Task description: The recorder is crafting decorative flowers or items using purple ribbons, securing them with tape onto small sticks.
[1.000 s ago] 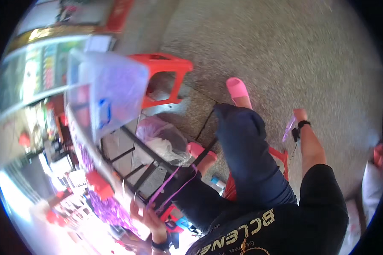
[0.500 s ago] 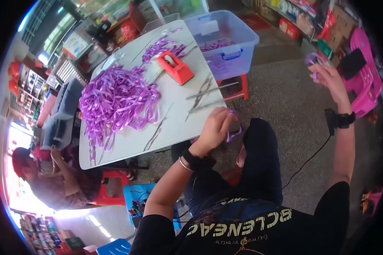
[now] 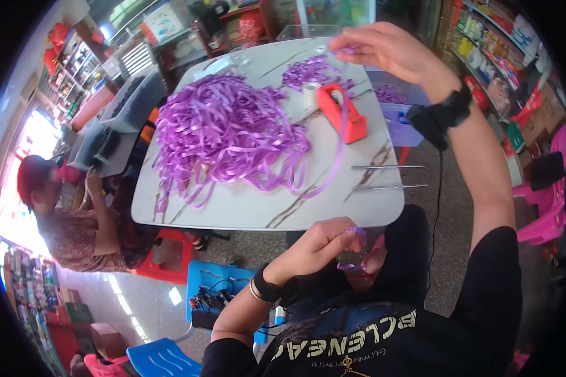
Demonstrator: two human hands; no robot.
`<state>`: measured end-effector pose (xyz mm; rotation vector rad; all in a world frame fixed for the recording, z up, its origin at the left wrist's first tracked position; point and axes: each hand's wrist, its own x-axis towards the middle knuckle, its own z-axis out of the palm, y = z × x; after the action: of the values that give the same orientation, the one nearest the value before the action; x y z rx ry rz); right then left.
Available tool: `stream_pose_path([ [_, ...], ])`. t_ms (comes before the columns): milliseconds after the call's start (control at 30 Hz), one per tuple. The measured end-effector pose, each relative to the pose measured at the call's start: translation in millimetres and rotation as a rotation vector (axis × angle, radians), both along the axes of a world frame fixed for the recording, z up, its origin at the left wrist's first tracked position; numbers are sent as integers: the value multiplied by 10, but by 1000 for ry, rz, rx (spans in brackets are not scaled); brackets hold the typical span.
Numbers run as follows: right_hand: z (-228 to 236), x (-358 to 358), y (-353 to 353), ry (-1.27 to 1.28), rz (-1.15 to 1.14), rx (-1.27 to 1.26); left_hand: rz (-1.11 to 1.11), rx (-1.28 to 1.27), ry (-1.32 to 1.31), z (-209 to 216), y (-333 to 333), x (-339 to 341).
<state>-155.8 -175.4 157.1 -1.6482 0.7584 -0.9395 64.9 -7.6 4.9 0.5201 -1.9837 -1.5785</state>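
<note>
Your R hand (image 3: 390, 50) is up over the tabletop's (image 3: 245, 212) far R corner, pinching a purple ribbon strand (image 3: 341, 147). Strand's long axis runs from those fingertips toward the near edge, passing by the red tape dispenser (image 3: 356, 127), then bends L to the near R side of the ribbon pile (image 3: 226, 132), which fills most of the tabletop's L half. R fingers are fairly straight, held narrow w/ thumb, pointing L; forearm angles up from lower R, wrist bent. Your L hand (image 3: 324, 245) is by the near edge, toward the near R corner, back of hand up, fingers curled R & closed on a small ribbon loop (image 3: 358, 232), its lower part hanging off the near edge. Two thin metal rods (image 3: 387, 167) lie approx. L–R, ends jutting past the R edge.
</note>
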Motion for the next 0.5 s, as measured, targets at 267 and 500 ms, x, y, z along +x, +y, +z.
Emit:
stream_pose_path([
  [267, -253, 812, -93, 765, 53, -825, 223, 385, 77, 48, -14, 305],
  [500, -932, 577, 768, 92, 413, 30, 170, 587, 168, 250, -327, 267],
])
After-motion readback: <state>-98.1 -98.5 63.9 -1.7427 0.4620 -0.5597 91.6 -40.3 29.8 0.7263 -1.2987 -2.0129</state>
